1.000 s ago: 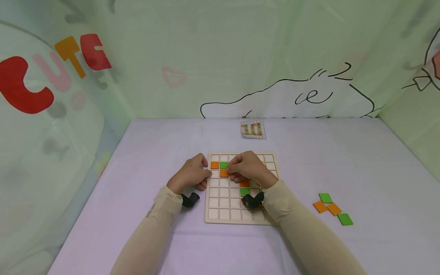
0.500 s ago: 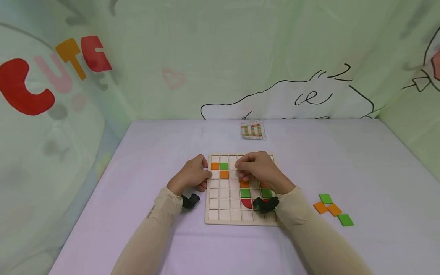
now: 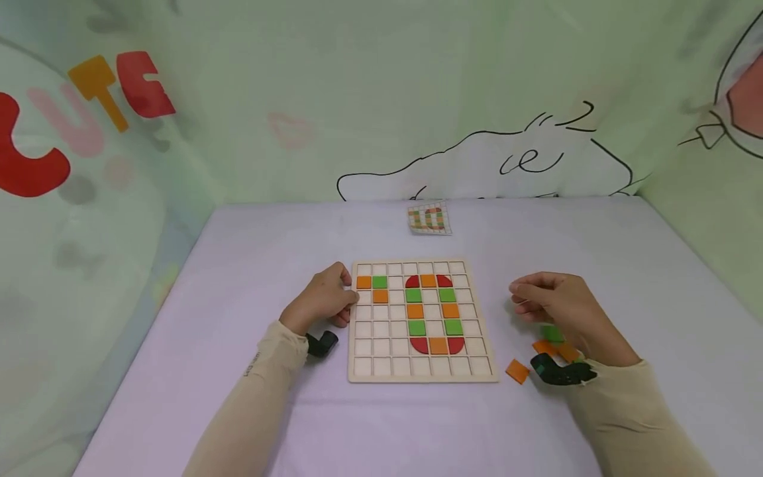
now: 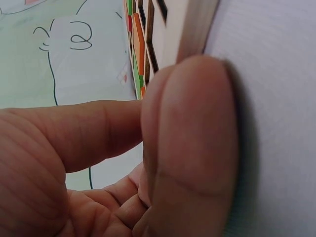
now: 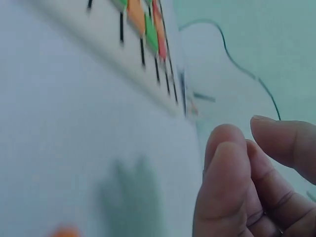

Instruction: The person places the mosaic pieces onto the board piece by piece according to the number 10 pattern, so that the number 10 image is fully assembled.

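Note:
A wooden grid board [image 3: 423,378] lies on the table with orange, green and red pieces in some squares. My left hand [image 3: 320,296] holds its left edge between thumb and fingers; in the left wrist view the fingertips [image 4: 197,118] meet against the rim. Near that hand sit two orange tiles and a green tile [image 3: 379,282]. My right hand [image 3: 554,305] hovers right of the board with fingers loosely bent. In the right wrist view a gap shows between its thumb and fingers, holding nothing. Below it lie loose tiles, partly hidden by the hand, among them an orange tile [image 3: 517,371].
A small card [image 3: 429,218] with a coloured grid pattern lies at the table's back edge. A printed curtain [image 3: 286,86] rises behind the table. A dark wrist camera [image 3: 561,371] hangs below the right wrist, over the loose tiles.
My right hand has left the upper left squares and moved right, off the board, to above the loose tiles. The ring of coloured pieces it covered now shows. The left hand keeps its place.

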The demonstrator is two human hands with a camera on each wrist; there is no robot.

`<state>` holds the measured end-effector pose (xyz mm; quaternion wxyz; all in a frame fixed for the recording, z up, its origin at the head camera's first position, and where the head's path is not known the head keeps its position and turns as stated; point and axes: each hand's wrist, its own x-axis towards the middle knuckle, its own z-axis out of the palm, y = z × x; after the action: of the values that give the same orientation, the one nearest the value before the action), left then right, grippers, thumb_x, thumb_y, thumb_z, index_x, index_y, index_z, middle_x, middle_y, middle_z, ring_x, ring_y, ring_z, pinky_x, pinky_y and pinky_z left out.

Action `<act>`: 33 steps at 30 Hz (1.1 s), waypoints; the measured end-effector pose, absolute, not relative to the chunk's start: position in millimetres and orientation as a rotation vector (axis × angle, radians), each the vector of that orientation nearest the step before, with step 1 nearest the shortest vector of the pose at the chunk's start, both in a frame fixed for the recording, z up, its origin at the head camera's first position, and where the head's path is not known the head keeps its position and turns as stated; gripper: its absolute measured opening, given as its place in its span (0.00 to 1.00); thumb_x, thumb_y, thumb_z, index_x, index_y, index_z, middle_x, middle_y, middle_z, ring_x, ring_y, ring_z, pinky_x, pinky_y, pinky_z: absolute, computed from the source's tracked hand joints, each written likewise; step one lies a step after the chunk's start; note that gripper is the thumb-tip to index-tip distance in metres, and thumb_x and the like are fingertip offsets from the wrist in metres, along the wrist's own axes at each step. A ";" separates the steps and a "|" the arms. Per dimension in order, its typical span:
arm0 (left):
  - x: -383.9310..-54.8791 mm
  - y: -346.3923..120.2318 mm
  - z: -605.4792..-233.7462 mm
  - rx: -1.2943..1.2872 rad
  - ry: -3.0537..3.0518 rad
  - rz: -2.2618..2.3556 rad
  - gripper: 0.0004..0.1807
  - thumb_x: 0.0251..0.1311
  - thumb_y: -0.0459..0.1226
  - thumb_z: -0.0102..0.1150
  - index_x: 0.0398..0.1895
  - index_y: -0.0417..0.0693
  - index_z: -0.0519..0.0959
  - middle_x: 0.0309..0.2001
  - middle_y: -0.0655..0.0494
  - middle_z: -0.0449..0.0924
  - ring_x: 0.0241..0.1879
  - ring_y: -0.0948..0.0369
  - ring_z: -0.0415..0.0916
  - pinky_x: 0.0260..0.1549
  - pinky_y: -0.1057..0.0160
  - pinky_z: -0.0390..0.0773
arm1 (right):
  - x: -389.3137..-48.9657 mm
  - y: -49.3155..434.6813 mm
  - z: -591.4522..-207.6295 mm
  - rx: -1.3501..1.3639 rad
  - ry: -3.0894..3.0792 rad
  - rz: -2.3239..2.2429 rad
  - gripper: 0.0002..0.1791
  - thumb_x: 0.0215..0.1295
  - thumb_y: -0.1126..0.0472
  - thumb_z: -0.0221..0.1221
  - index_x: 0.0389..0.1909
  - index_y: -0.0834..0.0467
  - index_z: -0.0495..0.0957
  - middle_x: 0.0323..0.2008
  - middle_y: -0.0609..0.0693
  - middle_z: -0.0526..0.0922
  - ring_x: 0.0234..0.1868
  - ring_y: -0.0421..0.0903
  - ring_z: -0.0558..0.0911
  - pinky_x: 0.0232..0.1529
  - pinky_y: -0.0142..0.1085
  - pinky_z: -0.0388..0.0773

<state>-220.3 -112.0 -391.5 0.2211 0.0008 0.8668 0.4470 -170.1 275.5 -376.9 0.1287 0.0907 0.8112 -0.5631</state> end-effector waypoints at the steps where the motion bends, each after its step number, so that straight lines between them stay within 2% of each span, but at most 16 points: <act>1: -220.3 -113.4 -390.8 -0.002 2.397 1.236 0.13 0.71 0.31 0.59 0.52 0.42 0.67 0.24 0.45 0.79 0.18 0.58 0.78 0.20 0.63 0.85 | -168.5 282.7 -378.2 0.266 2.362 -1.630 0.27 0.73 0.51 0.65 0.59 0.69 0.75 0.39 0.47 0.87 0.36 0.41 0.87 0.41 0.35 0.89; 13: -222.2 -118.0 -390.5 -0.016 2.392 1.238 0.13 0.71 0.31 0.58 0.52 0.42 0.67 0.25 0.46 0.78 0.18 0.58 0.78 0.20 0.63 0.86 | -149.1 326.1 -391.8 0.354 2.474 -1.309 0.25 0.70 0.51 0.67 0.54 0.69 0.80 0.32 0.45 0.85 0.31 0.41 0.81 0.34 0.33 0.85; 20: -221.8 -112.8 -391.3 -0.001 2.401 1.224 0.14 0.70 0.31 0.59 0.52 0.42 0.67 0.26 0.45 0.79 0.19 0.57 0.79 0.21 0.63 0.86 | -138.0 326.5 -387.9 0.339 2.512 -1.155 0.31 0.64 0.47 0.72 0.55 0.68 0.80 0.36 0.47 0.87 0.36 0.45 0.81 0.34 0.35 0.83; 26: -221.9 -112.2 -391.8 0.016 2.396 1.236 0.13 0.70 0.31 0.59 0.52 0.41 0.67 0.25 0.45 0.79 0.19 0.57 0.79 0.20 0.62 0.86 | -137.9 322.5 -380.7 0.351 2.537 -1.038 0.30 0.62 0.45 0.72 0.53 0.65 0.81 0.39 0.50 0.86 0.38 0.47 0.81 0.35 0.37 0.80; 33: -222.4 -114.3 -393.2 0.019 2.398 1.237 0.13 0.70 0.31 0.59 0.52 0.41 0.67 0.25 0.45 0.79 0.18 0.58 0.79 0.20 0.62 0.86 | -138.0 322.5 -379.3 0.362 2.651 -0.851 0.33 0.58 0.39 0.73 0.49 0.64 0.82 0.41 0.56 0.86 0.41 0.52 0.80 0.34 0.37 0.74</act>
<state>-222.4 -114.3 -393.2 0.2197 0.0069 0.8670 0.4472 -138.0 322.5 -379.3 0.1663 0.1272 0.9310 -0.2989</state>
